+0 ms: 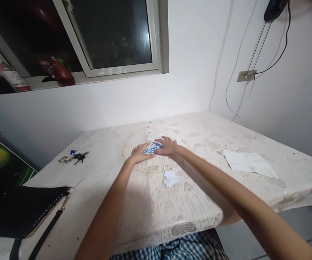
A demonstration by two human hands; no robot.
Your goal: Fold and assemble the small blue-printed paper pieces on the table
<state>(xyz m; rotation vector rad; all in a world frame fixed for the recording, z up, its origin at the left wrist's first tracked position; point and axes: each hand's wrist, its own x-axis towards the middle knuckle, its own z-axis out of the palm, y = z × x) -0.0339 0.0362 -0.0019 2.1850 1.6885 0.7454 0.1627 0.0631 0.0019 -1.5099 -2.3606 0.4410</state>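
A small heap of blue-and-white patterned pieces [152, 147], perhaps cards or paper slips, lies on the table between my hands. My left hand [140, 154] rests at its left side, fingers stretched and thumb along the near edge. From the right, my right hand [168, 146] reaches over the heap's edge with its fingers spread. Both hands look open, cupped around the pieces, and part of the heap is hidden under them. Nearer to me, a few white paper slips [170, 179] overlap one another; faint marks show on some.
The table [199, 202] has a pale, patterned cover. Keys [80, 156] lie at the left, and a black bag [23, 209] with a strap sits at the near left. A white cloth or paper sheet [249, 163] lies at the right. Walls and a window [118, 36] stand behind.
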